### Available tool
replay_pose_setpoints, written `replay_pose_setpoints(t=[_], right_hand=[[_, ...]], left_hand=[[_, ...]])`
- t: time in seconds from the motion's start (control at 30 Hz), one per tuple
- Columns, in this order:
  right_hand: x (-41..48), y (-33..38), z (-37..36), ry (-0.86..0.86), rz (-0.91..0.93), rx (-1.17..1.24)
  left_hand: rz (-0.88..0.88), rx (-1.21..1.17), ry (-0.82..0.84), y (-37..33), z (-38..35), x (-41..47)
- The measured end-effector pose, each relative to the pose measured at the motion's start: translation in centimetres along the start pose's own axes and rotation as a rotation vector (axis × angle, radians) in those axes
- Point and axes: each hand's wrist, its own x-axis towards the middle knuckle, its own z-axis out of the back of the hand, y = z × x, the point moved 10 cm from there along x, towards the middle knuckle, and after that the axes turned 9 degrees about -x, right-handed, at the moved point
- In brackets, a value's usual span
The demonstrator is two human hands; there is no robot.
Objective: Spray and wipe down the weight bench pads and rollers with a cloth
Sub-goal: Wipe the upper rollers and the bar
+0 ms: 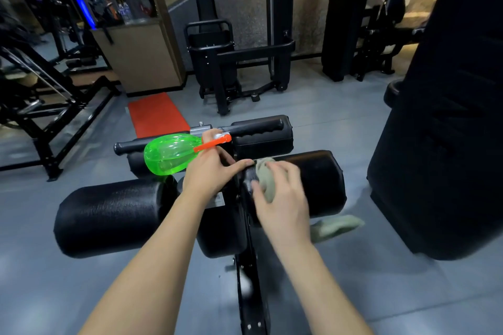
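My left hand [211, 168] grips the neck of a green spray bottle [170, 155] with an orange trigger, tipped sideways to the left, while its thumb stretches out to the right roller's inner end. My right hand [280, 198] presses a pale green cloth [265, 175] onto the top of the right black roller [318, 185]. A tail of the cloth hangs below that roller at the right. The left black roller [111, 217] lies bare. Two smaller rollers [262, 139] and a black handle bar sit behind on the bench frame [249, 280].
A tall black padded upright [446, 144] stands close on the right. An orange mat [158, 114] lies on the grey floor ahead, with a black machine [231, 57] behind it and a black rack [40, 106] at the left.
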Motion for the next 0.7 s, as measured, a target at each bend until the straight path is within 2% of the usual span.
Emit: replay_pose_setpoints(t=[0.07,0.17,0.3,0.43,0.5,0.63,0.7], right_hand=[[-1.5,0.0,-0.1,0.041,0.054,0.029],[-1.5,-3.5,2.0,0.009,0.008,0.022],[0.5,-9.2,6.7,-0.202,-0.122,-0.051],[0.5,-10.7,8.2,-0.347,-0.247,-0.030],[0.2,-8.5,6.9,-0.303,-0.183,-0.052],[-1.3,-2.5,1.3,0.034,0.051,-0.024],[-0.8,-1.7,0.5,0.087,0.073,0.025]], left_hand=[[-0.012,-0.093,0.005,-0.3,0.0,-0.2],[-0.008,-0.110,0.002,-0.8,0.2,-0.5],[-0.025,-0.075,-0.014,-0.9,0.1,-0.4],[-0.027,-0.064,-0.004,-0.9,0.0,-0.3],[-0.028,-0.070,0.004,-1.2,0.0,-0.3],[-0.008,-0.091,0.003,-1.2,0.2,-0.3],[-0.008,-0.095,0.002,-1.2,0.2,-0.3]])
